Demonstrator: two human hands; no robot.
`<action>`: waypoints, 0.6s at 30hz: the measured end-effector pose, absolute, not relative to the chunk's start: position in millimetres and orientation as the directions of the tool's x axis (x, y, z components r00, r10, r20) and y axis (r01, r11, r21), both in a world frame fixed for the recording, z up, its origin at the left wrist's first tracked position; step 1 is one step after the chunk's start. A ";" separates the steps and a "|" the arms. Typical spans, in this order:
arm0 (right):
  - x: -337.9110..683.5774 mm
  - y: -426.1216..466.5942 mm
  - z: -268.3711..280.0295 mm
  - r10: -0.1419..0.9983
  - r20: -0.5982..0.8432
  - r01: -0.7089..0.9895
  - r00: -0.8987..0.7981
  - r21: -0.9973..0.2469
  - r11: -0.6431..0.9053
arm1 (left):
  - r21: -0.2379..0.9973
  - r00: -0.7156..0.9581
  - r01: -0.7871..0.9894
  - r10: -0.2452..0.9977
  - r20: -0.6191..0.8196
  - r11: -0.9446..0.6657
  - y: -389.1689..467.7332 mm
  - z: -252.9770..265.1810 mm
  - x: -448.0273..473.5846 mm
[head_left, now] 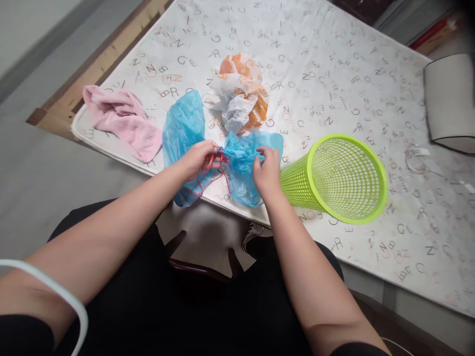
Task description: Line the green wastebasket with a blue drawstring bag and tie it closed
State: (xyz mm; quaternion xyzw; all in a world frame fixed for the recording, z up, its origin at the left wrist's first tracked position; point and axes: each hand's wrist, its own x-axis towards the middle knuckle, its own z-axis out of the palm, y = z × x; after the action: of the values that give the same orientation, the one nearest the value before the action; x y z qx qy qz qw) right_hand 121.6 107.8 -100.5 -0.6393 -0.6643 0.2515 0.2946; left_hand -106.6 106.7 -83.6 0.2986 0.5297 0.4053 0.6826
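Observation:
A thin blue plastic bag point(184, 123) lies at the table's near edge, bunched into a narrow neck between a left and a right part. Thin red string point(221, 173) hangs in loops at that neck. My left hand point(198, 159) is closed around the string beside the gathered plastic. On the right part of the bag, my right hand point(267, 173) has its fingers curled against the crumpled blue film. The fingertips of both hands are partly hidden.
A pink cloth point(124, 121) lies left of the bag. Behind it sits a crumpled white-and-orange plastic bag point(243, 94). A green mesh basket point(315, 173) is close by my right hand. The letter-patterned table point(297, 44) has a white box-like object point(450, 101) at far right.

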 end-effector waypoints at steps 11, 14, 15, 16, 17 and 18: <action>96.6 93.7 -101.7 0.896 0.243 0.619 -0.372 -0.654 0.435 | 0.848 0.316 -0.199 0.852 -0.418 0.491 99.3 -88.2 -102.0; 100.8 99.7 -110.3 0.898 0.248 0.563 -0.364 -0.709 0.424 | 0.852 0.332 -0.172 0.843 -0.423 0.495 99.6 -90.2 -102.3; 102.2 100.7 -110.6 0.899 0.255 0.552 -0.355 -0.719 0.422 | 0.854 0.325 -0.175 0.847 -0.420 0.490 99.8 -90.4 -102.3; 103.2 101.1 -109.9 0.901 0.262 0.544 -0.347 -0.727 0.420 | 0.858 0.315 -0.181 0.854 -0.413 0.481 100.0 -90.4 -102.2; 103.9 101.0 -108.7 0.902 0.267 0.536 -0.340 -0.733 0.419 | 0.862 0.303 -0.188 0.863 -0.405 0.470 100.2 -90.2 -102.1; 104.3 100.6 -107.3 0.904 0.271 0.530 -0.332 -0.739 0.416 | 0.866 0.288 -0.194 0.870 -0.400 0.462 100.4 -90.0 -102.0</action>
State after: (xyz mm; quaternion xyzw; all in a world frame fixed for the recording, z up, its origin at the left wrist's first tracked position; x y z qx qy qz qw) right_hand 104.3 100.6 -107.3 -0.4661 -0.7689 0.2731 0.3421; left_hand -102.0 100.4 -90.0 0.3623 0.4669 0.3714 0.7161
